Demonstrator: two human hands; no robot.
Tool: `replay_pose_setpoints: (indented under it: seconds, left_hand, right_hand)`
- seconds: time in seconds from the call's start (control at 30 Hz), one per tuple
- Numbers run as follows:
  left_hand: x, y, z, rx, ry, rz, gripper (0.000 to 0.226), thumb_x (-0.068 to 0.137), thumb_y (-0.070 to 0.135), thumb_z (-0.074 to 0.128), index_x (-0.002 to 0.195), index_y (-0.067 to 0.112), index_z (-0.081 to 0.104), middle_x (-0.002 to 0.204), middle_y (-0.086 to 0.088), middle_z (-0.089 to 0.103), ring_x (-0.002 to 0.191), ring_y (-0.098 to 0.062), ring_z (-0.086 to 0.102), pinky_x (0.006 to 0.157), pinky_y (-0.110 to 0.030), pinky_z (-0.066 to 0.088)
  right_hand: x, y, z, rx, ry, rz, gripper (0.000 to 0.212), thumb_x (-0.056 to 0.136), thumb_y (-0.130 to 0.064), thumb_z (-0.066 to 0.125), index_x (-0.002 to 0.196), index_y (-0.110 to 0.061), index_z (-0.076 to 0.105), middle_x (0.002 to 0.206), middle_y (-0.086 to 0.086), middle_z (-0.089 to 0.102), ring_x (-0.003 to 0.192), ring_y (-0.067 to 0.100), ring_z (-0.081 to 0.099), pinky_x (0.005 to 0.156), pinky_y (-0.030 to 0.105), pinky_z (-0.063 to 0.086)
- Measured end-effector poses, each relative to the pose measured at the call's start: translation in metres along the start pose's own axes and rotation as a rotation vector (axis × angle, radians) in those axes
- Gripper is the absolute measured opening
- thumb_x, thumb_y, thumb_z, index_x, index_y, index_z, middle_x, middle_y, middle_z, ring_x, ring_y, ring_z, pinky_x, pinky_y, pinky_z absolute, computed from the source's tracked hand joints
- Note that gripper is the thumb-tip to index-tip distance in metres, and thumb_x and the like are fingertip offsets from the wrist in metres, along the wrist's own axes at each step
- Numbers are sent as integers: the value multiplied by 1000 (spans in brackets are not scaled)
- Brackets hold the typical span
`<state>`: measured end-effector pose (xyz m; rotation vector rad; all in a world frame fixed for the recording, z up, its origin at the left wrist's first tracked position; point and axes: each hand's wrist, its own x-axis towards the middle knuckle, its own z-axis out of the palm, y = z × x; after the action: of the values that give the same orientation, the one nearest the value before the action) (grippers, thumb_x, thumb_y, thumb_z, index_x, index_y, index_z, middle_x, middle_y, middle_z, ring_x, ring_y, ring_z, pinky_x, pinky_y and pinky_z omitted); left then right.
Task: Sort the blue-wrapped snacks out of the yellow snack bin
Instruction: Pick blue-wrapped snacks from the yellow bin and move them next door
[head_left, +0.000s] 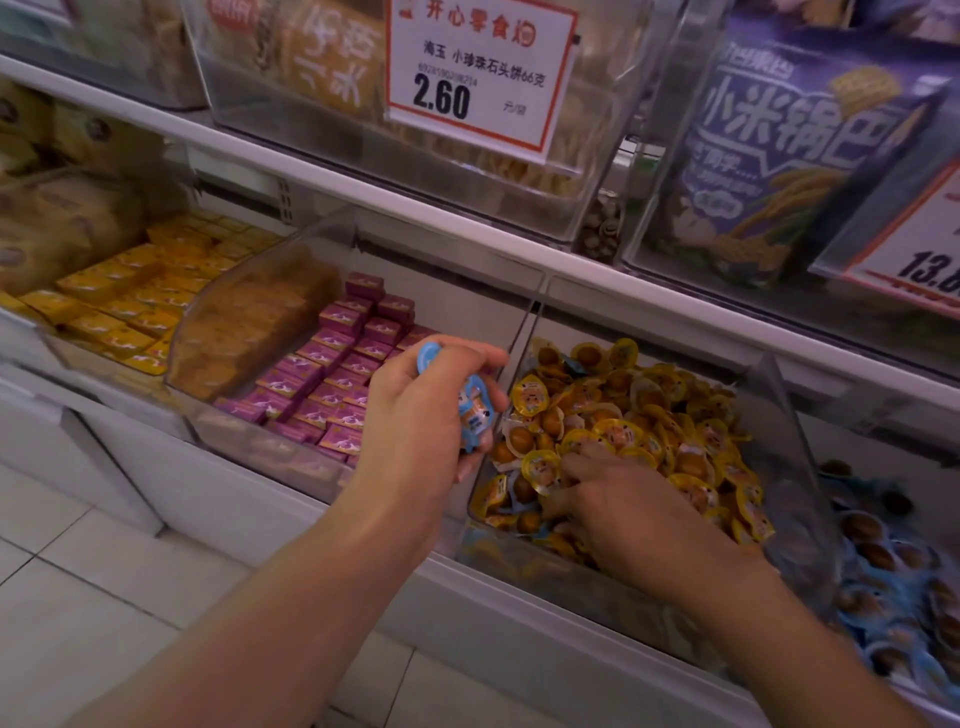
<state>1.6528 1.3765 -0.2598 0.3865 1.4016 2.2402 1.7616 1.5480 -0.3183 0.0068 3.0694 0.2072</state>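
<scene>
My left hand (423, 410) hovers beside the left wall of the yellow snack bin (795, 452) and grips a small bunch of blue-wrapped snacks (470, 402). My right hand (631, 512) is down inside the bin, fingers curled and buried among the yellow-wrapped snacks (670, 415); what the fingers hold is hidden. A few blue wrappers (519, 506) peek out of the pile near the bin's front left corner.
A bin of blue-wrapped snacks (898, 577) sits to the right. Left of the yellow bin are purple boxes (337, 374) and yellow boxes (135, 296). A shelf (467, 221) with clear bins and price tags overhangs above. Tiled floor (104, 571) lies below left.
</scene>
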Motion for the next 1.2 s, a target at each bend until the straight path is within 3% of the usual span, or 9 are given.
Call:
replay_pose_setpoints:
  seconds: [0.23, 0.4, 0.5, 0.63, 0.73, 0.83, 0.97, 1.07, 1.2]
  left_hand:
    - [-3, -5, 6, 25, -51, 15, 19, 88, 20, 59, 74, 17, 72, 63, -5, 60, 41, -13, 46, 35, -18, 29]
    - [-13, -20, 27, 105, -153, 24, 20, 93, 25, 57, 78, 20, 69, 64, -3, 62, 43, -13, 46, 37, -19, 31]
    - [-16, -39, 47, 209, -130, 47, 23, 98, 23, 53, 82, 25, 69, 68, 1, 63, 50, -14, 50, 41, -23, 36]
    - [-14, -68, 75, 199, 27, -96, 18, 96, 29, 56, 88, 26, 72, 77, 3, 70, 70, -19, 65, 66, -33, 48]
    - [-22, -85, 95, 262, 10, 19, 16, 100, 26, 52, 95, 24, 67, 84, 4, 72, 78, -11, 68, 66, -23, 53]
    - [-40, -96, 107, 624, -200, 344, 19, 99, 45, 42, 108, 38, 57, 103, 31, 61, 97, 10, 58, 84, -19, 47]
    - [-47, -99, 115, 774, -370, 490, 55, 94, 65, 21, 140, 43, 42, 132, 45, 39, 134, 20, 21, 118, -38, 25]
    - [-45, -96, 115, 623, -472, 389, 58, 87, 80, 19, 141, 60, 21, 135, 52, 32, 133, 21, 27, 107, -7, 24]
    - [-34, -94, 107, 692, -519, 424, 52, 94, 66, 31, 142, 48, 40, 139, 40, 42, 131, 15, 37, 101, -2, 29]
  right_hand:
    - [-4, 0, 1, 201, 178, 111, 7, 92, -19, 62, 95, -25, 66, 92, -11, 50, 97, 12, 51, 69, 23, 37]
    - [-27, 10, -30, 816, 660, 615, 18, 94, -14, 64, 85, -30, 64, 87, -13, 65, 83, -3, 61, 70, 8, 44]
    - [-41, 6, -41, 1456, 678, 877, 11, 95, -15, 63, 87, -15, 70, 86, 6, 73, 77, 16, 68, 67, 32, 56]
    - [-57, -15, -45, 2009, 647, 1001, 21, 93, -13, 53, 81, -7, 70, 76, 15, 61, 54, 17, 49, 35, 21, 27]
    - [-60, -26, -44, 2181, 542, 1033, 38, 98, -28, 43, 83, -4, 68, 74, 13, 67, 60, 20, 59, 46, 25, 39]
    - [-68, -22, -50, 2414, 495, 962, 49, 96, -48, 49, 111, -8, 74, 111, 16, 73, 105, 30, 68, 94, 40, 53]
    - [-88, -11, -57, 2224, 528, 809, 30, 96, -27, 55, 118, -11, 69, 107, 9, 75, 98, 22, 72, 91, 41, 57]
    - [-98, -1, -59, 2045, 704, 830, 11, 93, -12, 62, 98, -7, 70, 70, 3, 68, 53, 10, 63, 41, 22, 45]
    - [-119, 43, -61, 1940, 965, 827, 8, 94, -10, 62, 91, -4, 66, 67, 11, 63, 49, 13, 58, 37, 22, 32]
